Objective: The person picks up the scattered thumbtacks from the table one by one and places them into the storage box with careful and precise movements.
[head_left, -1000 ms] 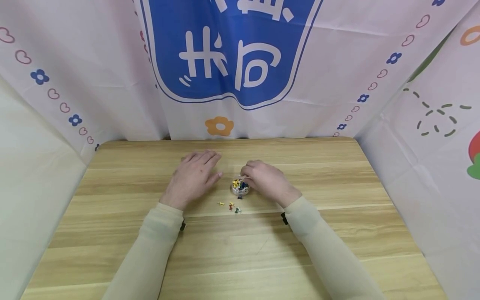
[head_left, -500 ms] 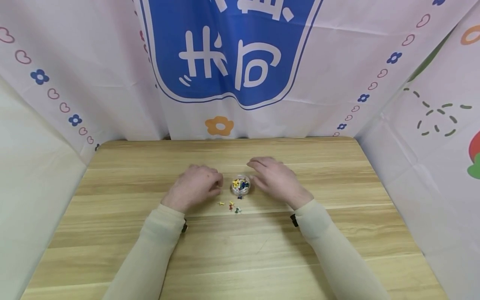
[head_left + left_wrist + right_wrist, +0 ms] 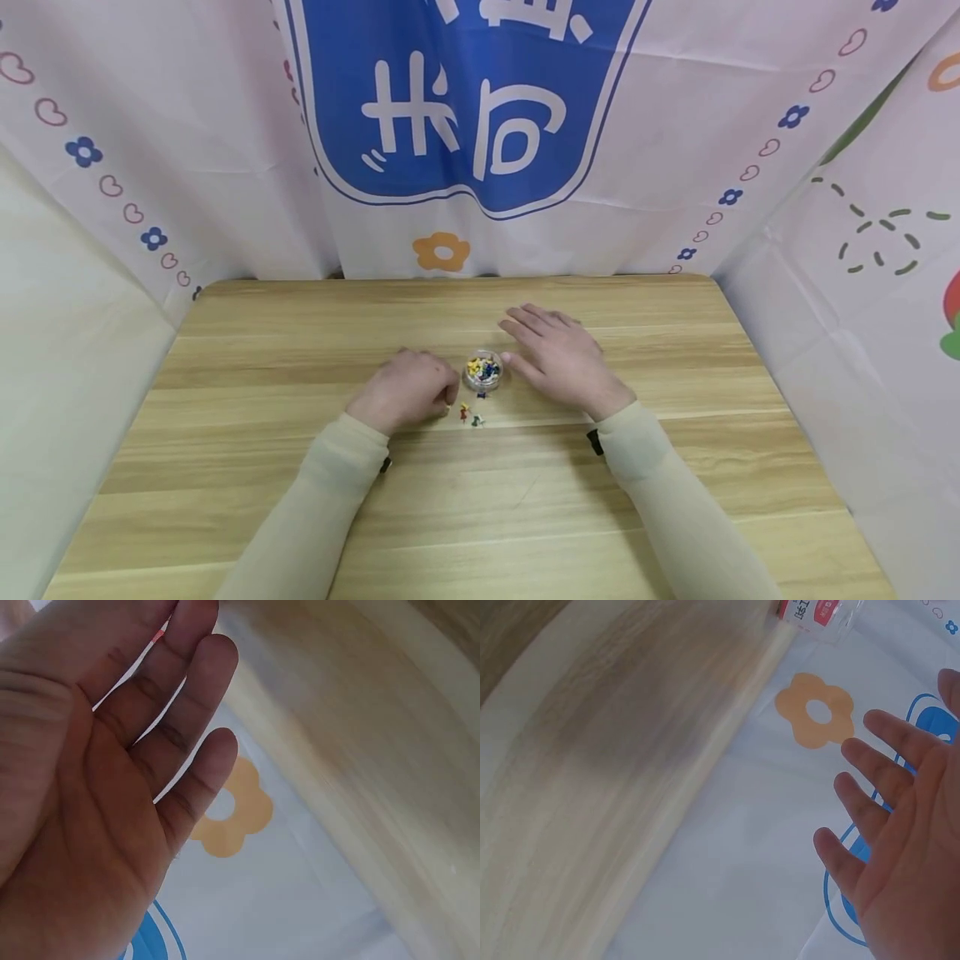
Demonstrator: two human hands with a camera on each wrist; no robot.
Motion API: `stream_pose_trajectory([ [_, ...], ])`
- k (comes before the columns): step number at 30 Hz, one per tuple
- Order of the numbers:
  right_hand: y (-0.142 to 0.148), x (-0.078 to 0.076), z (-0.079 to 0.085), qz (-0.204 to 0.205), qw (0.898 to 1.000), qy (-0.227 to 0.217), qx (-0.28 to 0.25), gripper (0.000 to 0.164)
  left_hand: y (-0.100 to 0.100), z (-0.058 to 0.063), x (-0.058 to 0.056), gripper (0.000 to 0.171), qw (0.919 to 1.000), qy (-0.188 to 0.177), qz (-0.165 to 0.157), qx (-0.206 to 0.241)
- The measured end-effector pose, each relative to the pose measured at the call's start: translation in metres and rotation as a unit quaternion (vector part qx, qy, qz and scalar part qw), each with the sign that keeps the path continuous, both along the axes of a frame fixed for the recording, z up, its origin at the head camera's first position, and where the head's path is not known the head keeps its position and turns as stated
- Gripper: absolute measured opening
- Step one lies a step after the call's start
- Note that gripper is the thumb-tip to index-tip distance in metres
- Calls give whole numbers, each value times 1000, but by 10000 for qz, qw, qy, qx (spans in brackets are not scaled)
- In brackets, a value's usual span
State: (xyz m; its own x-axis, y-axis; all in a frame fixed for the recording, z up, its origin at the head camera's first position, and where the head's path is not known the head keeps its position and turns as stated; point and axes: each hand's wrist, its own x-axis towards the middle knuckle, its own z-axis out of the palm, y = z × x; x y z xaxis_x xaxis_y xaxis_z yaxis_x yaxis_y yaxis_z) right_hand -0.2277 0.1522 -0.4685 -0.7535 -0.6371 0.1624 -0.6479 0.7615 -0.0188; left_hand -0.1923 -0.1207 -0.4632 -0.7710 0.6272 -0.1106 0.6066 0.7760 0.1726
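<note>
On the wooden table stands a small round clear container full of yellow, white and blue push pins. To its left, my left hand reaches down with fingertips right at a yellow push pin on the table; I cannot tell whether they pinch it. In the left wrist view the left hand shows its palm, its leading fingertips out of frame. My right hand lies spread on the right, thumb close to the container's rim, holding nothing. Its fingers stand apart in the right wrist view, where the container shows a red-and-white label.
In front of the container lie a dark blue push pin, a red push pin beside a yellow one, and a green push pin close to a white one. A printed white curtain hangs behind the table's back edge.
My right hand has drawn back from the container's top to its right side and spread its fingers. The left hand has come down and right, from flat beside the container to the yellow push pin.
</note>
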Motion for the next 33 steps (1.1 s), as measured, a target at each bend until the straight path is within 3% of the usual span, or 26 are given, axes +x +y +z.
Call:
stream_pose_trajectory([
  [7,5,-1,-2,-130,9997,-190,72,75,1,0,2,25,9999,111,38,3],
  [18,11,-4,-6,-184,9995,-257,9,72,2,6,-3,24,9981,580,43,193],
  [23,13,-5,-6,-213,9995,-235,7,74,8,7,-7,17,9969,780,73,93],
  [28,15,-6,-4,-218,9995,-217,-16,74,13,8,-7,4,9933,1118,40,295],
  [33,15,-6,-3,-254,9994,-223,5,73,19,10,-6,7,9906,1313,-18,384],
])
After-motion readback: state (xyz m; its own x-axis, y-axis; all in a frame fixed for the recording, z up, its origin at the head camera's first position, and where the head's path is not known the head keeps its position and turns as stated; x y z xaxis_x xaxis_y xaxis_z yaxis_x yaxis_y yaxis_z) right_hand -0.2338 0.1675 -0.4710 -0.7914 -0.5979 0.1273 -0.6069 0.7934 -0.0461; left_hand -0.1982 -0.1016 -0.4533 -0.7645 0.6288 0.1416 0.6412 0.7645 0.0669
